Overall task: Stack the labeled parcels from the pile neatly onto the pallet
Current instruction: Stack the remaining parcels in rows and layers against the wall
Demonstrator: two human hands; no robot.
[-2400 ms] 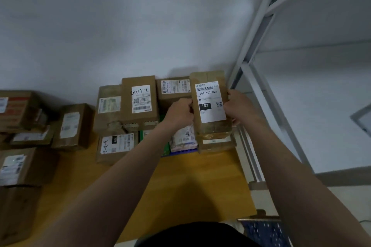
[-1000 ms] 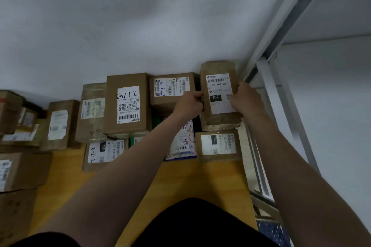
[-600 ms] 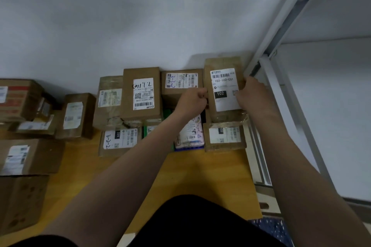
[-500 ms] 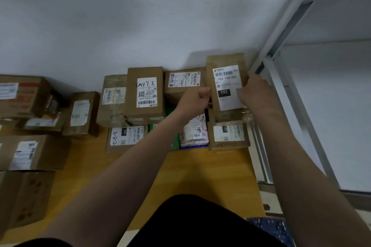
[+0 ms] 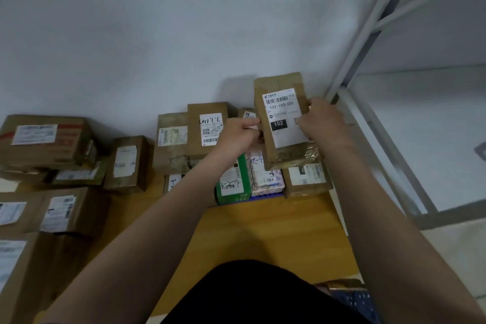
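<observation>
You are holding the brown parcel (image 5: pixel 282 139) in both hands at the right end of the stacked row, close to the white wall (image 5: pixel 184 34). Whether it is touching the boxes under it cannot be told. Your left hand (image 5: pixel 236 137) is gripping its left edge with curled fingers. Your right hand (image 5: pixel 322 123) is clasping the right edge, with the thumb lying on the label. The parcel is taped shut, so nothing inside is showing. Its white label is reading "102-102-C01" under a barcode, with "102" in a black block. Just below it a low brown box (image 5: pixel 306 179) is lying with "122" on its label. Left of that, a pink-and-white package (image 5: pixel 265 175) and a green box (image 5: pixel 232 184) are sitting side by side, the green one bearing handwriting that looks like "3-2-14". The loose pile (image 5: pixel 52 144) is lying to your left on the yellow wooden surface (image 5: pixel 276 231).
</observation>
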